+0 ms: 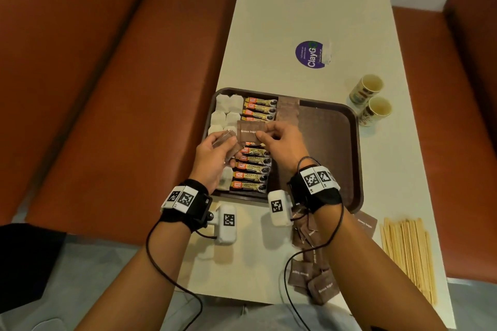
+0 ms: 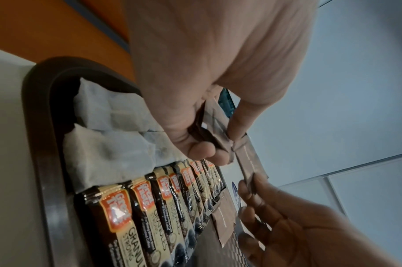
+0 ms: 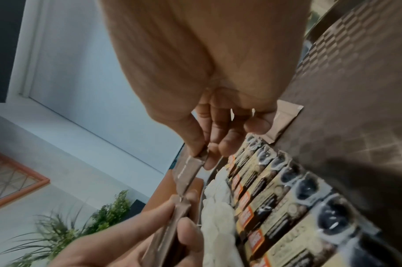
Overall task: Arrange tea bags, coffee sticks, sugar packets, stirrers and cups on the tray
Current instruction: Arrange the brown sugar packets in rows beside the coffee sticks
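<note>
Midway through stocking the tray (image 1: pixel 357 158), a person's right hand (image 1: pixel 279 140) pinches a brown sugar packet (image 1: pixel 248 130) between thumb and forefinger, lifting it just above the tray's coffee sticks (image 1: pixel 251 169). Beside it, the left hand (image 1: pixel 215 153) has its fingers (image 2: pixel 202 150) curled round a small stack of further packets (image 2: pixel 212 124), apparently a ready supply from which the right hand peels one at a time. Tea bags (image 1: pixel 224 113) fill the tray's left column, coffee sticks the next, and a few sugar packets (image 1: pixel 288 111) already lie at the far end of a third, which suggests the held packet is bound there. Near the tray's front edge, loose sugar packets (image 1: pixel 313 274) sit heaped on the counter (image 1: pixel 309 8); wooden stirrers (image 1: pixel 408 247) lie off its front right corner, and two paper cups (image 1: pixel 372 101) stand beyond its right rim, all apparently awaiting their turn.
</note>
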### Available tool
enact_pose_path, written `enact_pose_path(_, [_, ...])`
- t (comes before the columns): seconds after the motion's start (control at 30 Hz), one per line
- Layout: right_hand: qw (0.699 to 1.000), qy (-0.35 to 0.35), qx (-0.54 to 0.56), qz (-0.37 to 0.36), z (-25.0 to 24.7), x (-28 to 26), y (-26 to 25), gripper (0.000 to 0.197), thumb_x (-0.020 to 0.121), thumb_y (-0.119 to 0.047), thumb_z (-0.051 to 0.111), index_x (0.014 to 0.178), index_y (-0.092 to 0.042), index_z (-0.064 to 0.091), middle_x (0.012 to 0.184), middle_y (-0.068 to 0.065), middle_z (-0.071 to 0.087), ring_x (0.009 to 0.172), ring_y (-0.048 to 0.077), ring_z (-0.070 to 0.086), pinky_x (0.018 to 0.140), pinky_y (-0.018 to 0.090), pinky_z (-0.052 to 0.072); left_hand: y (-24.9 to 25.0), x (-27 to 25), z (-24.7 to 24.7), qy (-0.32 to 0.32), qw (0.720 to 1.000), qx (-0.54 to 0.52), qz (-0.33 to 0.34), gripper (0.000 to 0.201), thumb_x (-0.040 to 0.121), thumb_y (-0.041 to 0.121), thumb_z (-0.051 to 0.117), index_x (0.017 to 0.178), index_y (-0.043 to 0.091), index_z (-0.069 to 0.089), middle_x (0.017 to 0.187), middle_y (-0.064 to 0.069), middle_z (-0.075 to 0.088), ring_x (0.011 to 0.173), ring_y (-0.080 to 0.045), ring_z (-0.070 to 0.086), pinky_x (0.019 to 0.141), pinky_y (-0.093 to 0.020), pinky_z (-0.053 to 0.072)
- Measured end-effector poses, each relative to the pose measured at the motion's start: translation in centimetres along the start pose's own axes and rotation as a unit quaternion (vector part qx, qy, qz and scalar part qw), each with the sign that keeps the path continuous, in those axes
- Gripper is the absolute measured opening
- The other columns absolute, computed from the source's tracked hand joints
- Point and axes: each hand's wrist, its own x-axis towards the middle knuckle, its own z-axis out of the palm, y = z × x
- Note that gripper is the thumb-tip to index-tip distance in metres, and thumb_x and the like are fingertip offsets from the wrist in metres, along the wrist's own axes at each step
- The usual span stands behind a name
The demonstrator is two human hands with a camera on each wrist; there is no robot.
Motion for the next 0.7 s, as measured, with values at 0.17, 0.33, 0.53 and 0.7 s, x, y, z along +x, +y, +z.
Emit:
enact_pose_path(0.17, [0.991, 0.1, -0.063, 0.068, -2.1, 0.8, 3.1, 0.011, 0.093, -0.025, 0.071, 0.097, -0.015, 0.074, 0.087, -0.003, 0.072, 0.079, 0.01, 0.067, 0.081, 0.031, 0.058, -0.3, 0.4, 0.2, 0.015, 1.0, 0.022, -0.012, 0.022, 0.101, 0.003, 0.061, 0.117, 0.017, 0.066, 0.103, -0.013, 0.077, 0.08, -0.019, 0.07, 0.065, -0.032, 0.05])
enact_pose_path(0.33, [0.977, 0.147, -0.096, 0.122, -3.5, 1.2, 5.7, 0.007, 0.09, -0.027, 0.073, 0.087, -0.02, 0.073, 0.078, -0.005, 0.071, 0.081, 0.013, 0.067, 0.086, 0.028, 0.054, -0.6, 0.6, 0.4, -0.004, 1.0, 0.027, 0.002, 0.024, 0.099, 0.002, 0.065, 0.119, 0.014, 0.066, 0.102, -0.013, 0.078, 0.088, -0.025, 0.074, 0.07, -0.032, 0.059])
enact_pose_path(0.53, [0.973, 0.155, -0.108, 0.135, -3.9, 2.2, 6.6, 0.008, 0.091, -0.026, 0.072, 0.093, -0.019, 0.075, 0.079, -0.004, 0.068, 0.081, 0.013, 0.064, 0.081, 0.025, 0.05, -1.0, 0.8, 0.9, -0.011, 1.0, 0.024, 0.004, 0.025, 0.095, 0.001, 0.071, 0.118, 0.012, 0.067, 0.103, -0.016, 0.078, 0.094, -0.033, 0.076, 0.086, -0.043, 0.061])
enact_pose_path(0.7, [0.971, 0.159, -0.112, 0.136, -3.6, 3.2, 6.4, 0.014, 0.091, -0.029, 0.071, 0.098, -0.019, 0.076, 0.085, -0.002, 0.07, 0.085, 0.014, 0.065, 0.081, 0.024, 0.048, -1.1, 0.9, 1.0, -0.013, 1.0, 0.018, -0.003, 0.024, 0.095, 0.002, 0.071, 0.117, 0.009, 0.067, 0.104, -0.018, 0.078, 0.091, -0.031, 0.077, 0.081, -0.039, 0.062])
